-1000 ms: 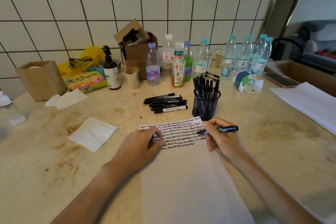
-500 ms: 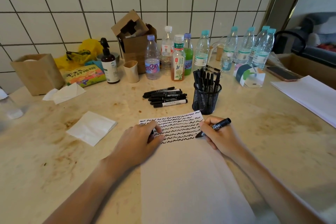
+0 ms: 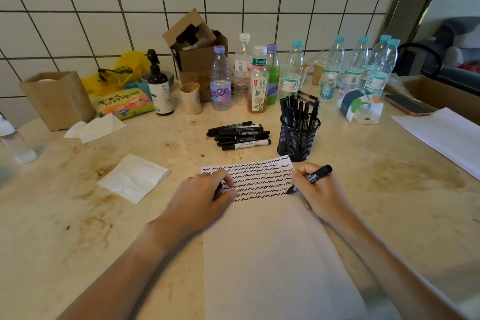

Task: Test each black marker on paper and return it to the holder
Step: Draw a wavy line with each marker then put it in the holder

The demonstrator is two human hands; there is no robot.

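A white sheet of paper (image 3: 272, 254) lies in front of me, its far end covered with rows of black squiggles. My right hand (image 3: 317, 195) grips a black marker (image 3: 315, 176) in a writing hold, the tip touching the paper's right edge. My left hand (image 3: 205, 195) rests on the paper's left side with fingers curled; something dark, perhaps the cap, shows under them. A black mesh holder (image 3: 298, 140) with several markers stands just beyond the paper. Several loose black markers (image 3: 239, 135) lie in a pile to its left.
Bottles (image 3: 259, 80), a pump bottle (image 3: 159, 88), a cup (image 3: 191, 98) and a cardboard box (image 3: 194, 49) line the tiled wall. Folded tissues (image 3: 133, 176) lie left of the paper. A paper stack (image 3: 446, 138) and phone (image 3: 407, 104) are at right.
My right hand has tilted the marker from nearly flat to a writing angle and lowered its tip onto the paper's right edge. The left hand has stayed on the paper.
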